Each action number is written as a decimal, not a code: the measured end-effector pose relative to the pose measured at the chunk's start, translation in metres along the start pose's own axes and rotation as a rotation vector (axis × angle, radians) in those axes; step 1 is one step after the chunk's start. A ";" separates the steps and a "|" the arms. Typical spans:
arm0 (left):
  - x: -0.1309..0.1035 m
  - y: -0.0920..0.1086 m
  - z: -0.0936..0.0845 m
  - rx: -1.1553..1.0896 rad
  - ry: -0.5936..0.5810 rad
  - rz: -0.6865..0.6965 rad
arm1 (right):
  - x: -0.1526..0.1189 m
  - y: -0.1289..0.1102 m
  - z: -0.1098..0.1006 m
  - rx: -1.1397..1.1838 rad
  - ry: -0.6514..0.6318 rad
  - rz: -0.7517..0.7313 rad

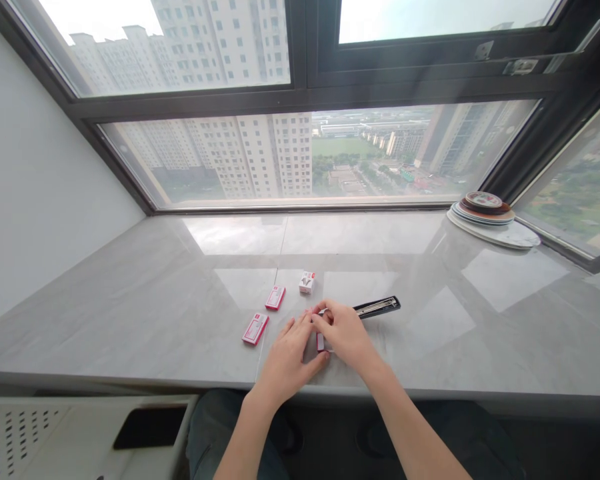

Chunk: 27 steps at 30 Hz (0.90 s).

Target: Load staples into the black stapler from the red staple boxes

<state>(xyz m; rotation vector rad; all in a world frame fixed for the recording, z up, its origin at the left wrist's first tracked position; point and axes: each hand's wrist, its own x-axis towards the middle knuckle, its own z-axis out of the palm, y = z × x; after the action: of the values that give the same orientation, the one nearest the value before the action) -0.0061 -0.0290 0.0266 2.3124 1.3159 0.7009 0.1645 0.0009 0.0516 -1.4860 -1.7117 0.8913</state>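
My left hand [294, 350] lies over the grey countertop, its fingers stretched forward and its thumb apart. Its fingertips meet those of my right hand [344, 330], whose thumb and index finger are pinched together; what they hold, if anything, is hidden. Behind my right hand a black stapler [379, 307] lies opened, showing its metal staple channel; its near end is covered by the hand. Between my hands a red-and-white box [321, 342] is partly visible. To the left lie two flat red-and-white staple boxes, a nearer one [255, 329] and a farther one [275, 298].
A small white-and-red box [307, 282] stands beyond my hands on the countertop [145, 320]. Stacked plates or round mats [490, 217] sit in the far right corner by the window [300, 163]. A pale perforated plastic item [65, 440] is below the counter's front edge at left.
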 end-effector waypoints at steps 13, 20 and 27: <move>-0.001 -0.009 0.007 -0.037 0.018 -0.015 | -0.032 0.005 -0.020 -0.277 -0.245 -0.031; -0.006 -0.002 -0.001 -0.053 0.092 -0.072 | -0.051 0.028 -0.052 -0.192 -0.112 0.083; -0.006 0.014 0.012 0.121 0.187 -0.190 | -0.057 0.059 -0.067 -0.243 -0.099 0.161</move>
<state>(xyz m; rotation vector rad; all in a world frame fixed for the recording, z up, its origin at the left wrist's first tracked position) 0.0082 -0.0417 0.0235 2.2168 1.6793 0.8102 0.2577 -0.0459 0.0335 -1.7872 -1.8454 0.8763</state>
